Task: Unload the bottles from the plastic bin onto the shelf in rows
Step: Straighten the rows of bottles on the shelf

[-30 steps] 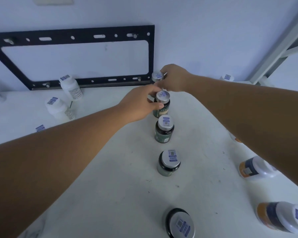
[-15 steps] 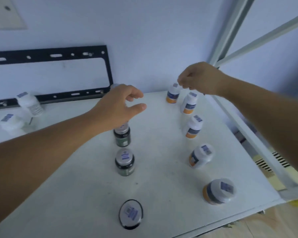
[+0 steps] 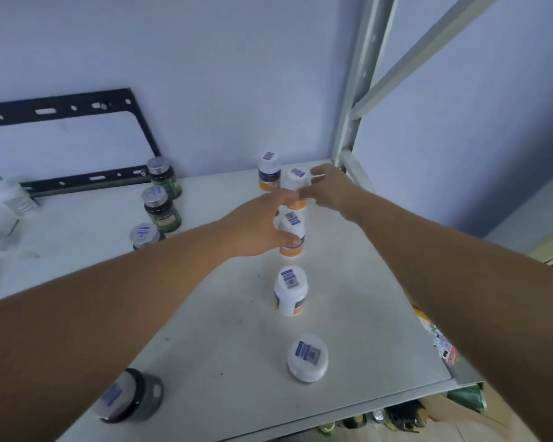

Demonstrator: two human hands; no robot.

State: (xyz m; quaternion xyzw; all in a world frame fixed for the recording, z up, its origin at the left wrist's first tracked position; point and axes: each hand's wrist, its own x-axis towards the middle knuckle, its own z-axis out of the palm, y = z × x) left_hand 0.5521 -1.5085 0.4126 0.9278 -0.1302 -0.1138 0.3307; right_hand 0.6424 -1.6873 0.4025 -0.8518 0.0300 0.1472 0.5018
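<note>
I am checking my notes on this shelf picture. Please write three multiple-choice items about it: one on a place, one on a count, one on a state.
1. Where does the black metal frame stand?
A) at the back left, against the wall
B) at the front edge
C) right of the white row

2. How many white bottles stand in the right-hand row?
A) three
B) five
C) seven

3. What does the left hand do?
A) hangs empty
B) grips the third white bottle from the back
C) lifts a dark bottle

Answers:
1 A: the frame leans at the wall, at the far left.
2 B: five white caps run from back to front.
3 B: its thumb and fingers curl round that bottle.
</note>
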